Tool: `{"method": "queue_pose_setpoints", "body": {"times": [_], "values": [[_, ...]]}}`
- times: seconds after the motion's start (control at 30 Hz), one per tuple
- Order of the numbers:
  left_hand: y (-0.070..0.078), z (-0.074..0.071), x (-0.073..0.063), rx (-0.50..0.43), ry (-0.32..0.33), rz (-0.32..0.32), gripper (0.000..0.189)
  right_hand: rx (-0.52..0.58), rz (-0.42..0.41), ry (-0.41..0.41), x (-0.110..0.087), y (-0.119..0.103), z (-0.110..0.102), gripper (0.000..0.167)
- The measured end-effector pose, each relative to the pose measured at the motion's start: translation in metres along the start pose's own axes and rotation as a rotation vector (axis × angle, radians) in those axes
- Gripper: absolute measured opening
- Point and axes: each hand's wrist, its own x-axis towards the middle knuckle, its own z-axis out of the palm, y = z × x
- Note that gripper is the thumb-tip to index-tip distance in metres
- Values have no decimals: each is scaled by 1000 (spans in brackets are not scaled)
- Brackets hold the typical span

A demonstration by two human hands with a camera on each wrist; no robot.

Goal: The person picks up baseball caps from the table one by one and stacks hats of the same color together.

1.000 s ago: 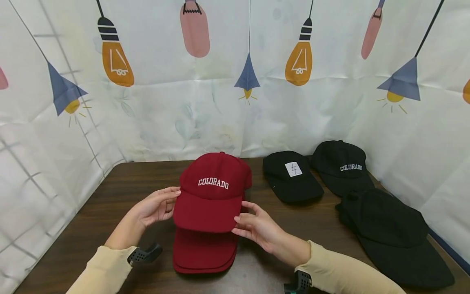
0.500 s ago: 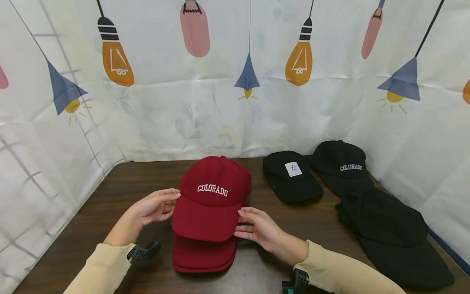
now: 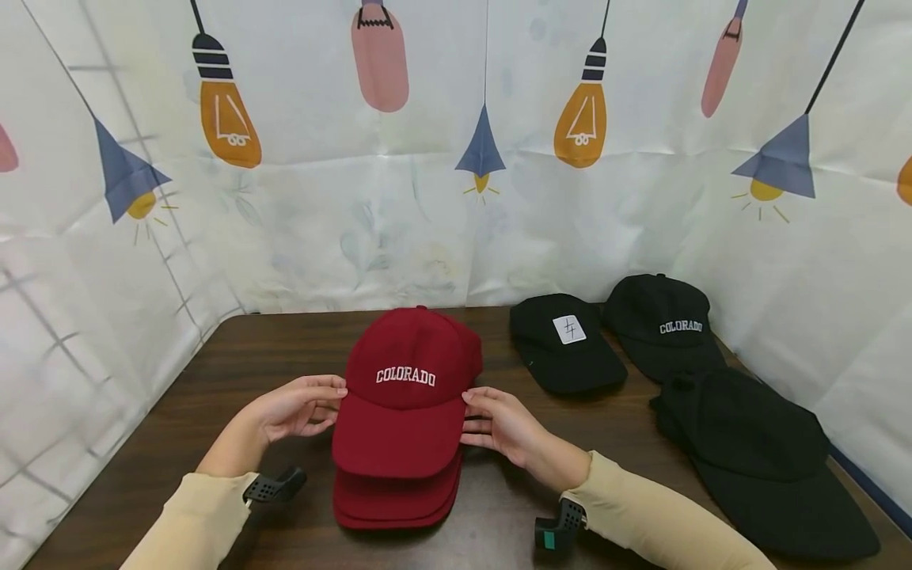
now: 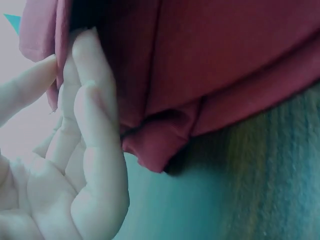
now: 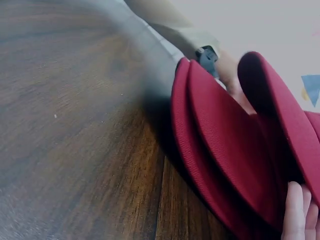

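Note:
A red baseball cap (image 3: 402, 439) with white COLORADO lettering sits over two more red caps (image 3: 395, 511), whose brims stick out below its own. My left hand (image 3: 295, 408) pinches the top cap's left edge where brim meets crown. In the left wrist view, thumb and fingers have the red fabric edge between them, and the other caps (image 4: 215, 55) lie beside the fingers. On the opposite side, my right hand (image 3: 502, 423) holds the right edge near the brim. The right wrist view shows the top brim (image 5: 280, 100) raised apart from the lower brims (image 5: 225, 135), with fingertips under it.
To the right lie three black caps: one with a white sticker (image 3: 568, 328), one lettered COLORADO (image 3: 663, 324), and a large one (image 3: 762, 443) nearer the front. A printed curtain (image 3: 321, 229) stands behind the dark wooden table (image 3: 271, 340).
The top red cap has come down and slightly left over the lower ones, covering more of their brims. My right fingers have shifted up along its edge; the left hand lowered slightly.

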Motion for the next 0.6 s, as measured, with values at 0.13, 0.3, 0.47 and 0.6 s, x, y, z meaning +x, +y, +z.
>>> {"method": "queue_pose_setpoints", "body": {"times": [0.13, 0.3, 0.47, 0.6], "values": [[-4, -2, -1, 20, -17, -21, 19, -1, 19, -9, 1, 2, -2, 6], [-6, -5, -3, 91, -32, -41, 17, -23, 28, -23, 2, 4, -2, 2], [-4, -7, -2, 155, -32, -64, 15, -43, 38, -14, 2, 5, -3, 6], [-3, -9, -2, 189, -14, -82, 12, -51, 49, -24, 3, 6, -5, 6]]}}
